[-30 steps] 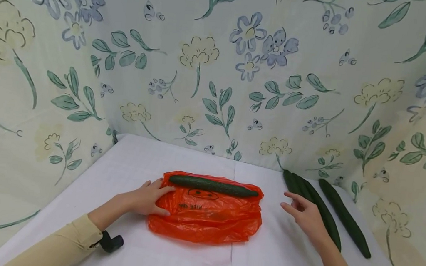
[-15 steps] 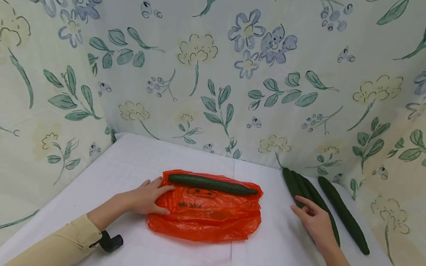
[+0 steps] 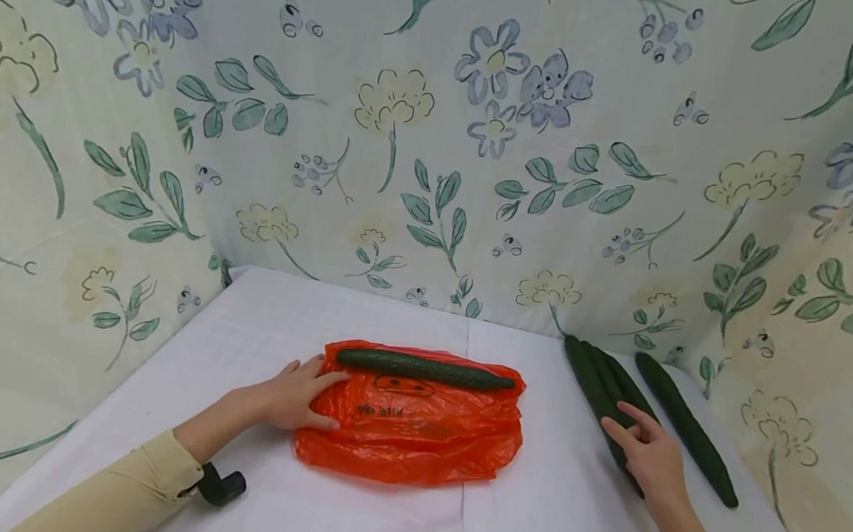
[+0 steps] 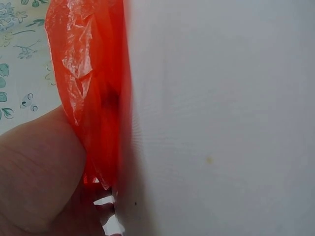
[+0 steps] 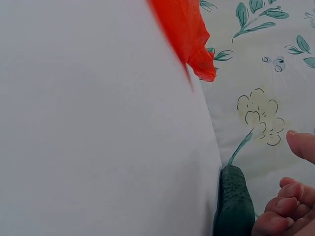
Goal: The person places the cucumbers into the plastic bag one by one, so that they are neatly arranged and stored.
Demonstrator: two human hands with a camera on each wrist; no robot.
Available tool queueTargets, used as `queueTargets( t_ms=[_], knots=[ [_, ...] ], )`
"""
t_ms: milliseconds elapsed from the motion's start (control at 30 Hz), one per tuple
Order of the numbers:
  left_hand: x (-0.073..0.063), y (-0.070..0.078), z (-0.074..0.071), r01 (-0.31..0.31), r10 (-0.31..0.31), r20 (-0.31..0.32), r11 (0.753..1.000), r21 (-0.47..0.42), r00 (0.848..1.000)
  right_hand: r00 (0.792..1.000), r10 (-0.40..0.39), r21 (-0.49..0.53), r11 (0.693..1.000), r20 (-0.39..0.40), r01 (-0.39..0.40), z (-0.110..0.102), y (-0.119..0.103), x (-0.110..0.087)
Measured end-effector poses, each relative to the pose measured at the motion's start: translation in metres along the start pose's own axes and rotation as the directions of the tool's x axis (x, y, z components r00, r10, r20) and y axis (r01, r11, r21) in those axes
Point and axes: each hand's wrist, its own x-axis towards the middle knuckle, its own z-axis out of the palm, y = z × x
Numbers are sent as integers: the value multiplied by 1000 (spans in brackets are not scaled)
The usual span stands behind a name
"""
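An orange-red plastic bag (image 3: 435, 442) lies flat in the middle of the white table, and a dark green cucumber (image 3: 426, 369) lies across its far side. My left hand (image 3: 303, 397) rests on the bag's left end, fingers spread. The left wrist view shows that hand (image 4: 39, 172) against the crinkled plastic (image 4: 78, 59). On the right, my right hand (image 3: 655, 455) hovers over cucumbers lying side by side (image 3: 590, 379), its fingers loosely bent and holding nothing. In the right wrist view, those fingers (image 5: 278, 216) are right beside a cucumber's end (image 5: 234, 204).
A separate cucumber (image 3: 688, 428) lies farther right, near the table's right edge. Floral cloth (image 3: 369, 228) hangs behind the table and along both sides. A white cloth (image 3: 273, 304) covers the table. Black devices (image 3: 221, 486) sit at both wrists.
My right hand has moved right and nearer to me, from the gap beside the bag to over the grouped cucumbers. The left hand, the bag and its cucumber have stayed in place.
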Motion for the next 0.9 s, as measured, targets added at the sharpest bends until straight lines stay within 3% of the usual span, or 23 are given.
queueTargets(
  t_ms=[267,467,733,900],
  knots=[
    [-1,0,-1,-12,12,-8,1000,-9,1000,999,-3,-122,993,-44,-2,0,4,2],
    [-1,0,0,-9,9,-7,1000,-5,1000,996,42,-202,978,-83,-58,-2,10,5],
    [0,-1,2,-2,2,-5,1000,-7,1000,987,157,-181,970,-43,-162,-6,19,13],
    [0,-2,3,3,-4,-6,1000,-2,1000,988,151,-180,972,-31,-154,-5,20,13]
  ],
)
